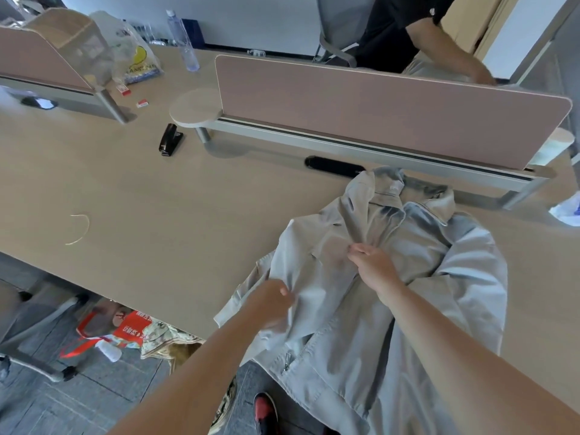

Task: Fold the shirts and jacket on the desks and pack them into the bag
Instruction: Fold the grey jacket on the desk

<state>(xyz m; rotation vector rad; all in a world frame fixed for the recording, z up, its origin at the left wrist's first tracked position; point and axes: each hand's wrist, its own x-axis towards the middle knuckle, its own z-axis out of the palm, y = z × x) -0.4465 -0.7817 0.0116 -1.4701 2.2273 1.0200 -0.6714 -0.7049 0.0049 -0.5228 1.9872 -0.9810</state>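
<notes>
Left hand (pixel 273 298) grips the jacket (pixel 417 246) by its front panel near the counter (pixel 157 199) edge. Right hand (pixel 372 263) pinches cloth by the zip at chest height. Both hold fabric, nothing else. Jacket lies front-up, long axis running near edge to partition (pixel 376 114), collar pointing away, hem hanging off the near edge. Step, I'd say: squaring the front before folding (zip looks undone). Next needs both fronts flat & sleeves brought in. Red bag (pixel 131 329) sits on the floor under the counter.

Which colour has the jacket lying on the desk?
The jacket is plain light grey; the head view shows it.
</notes>
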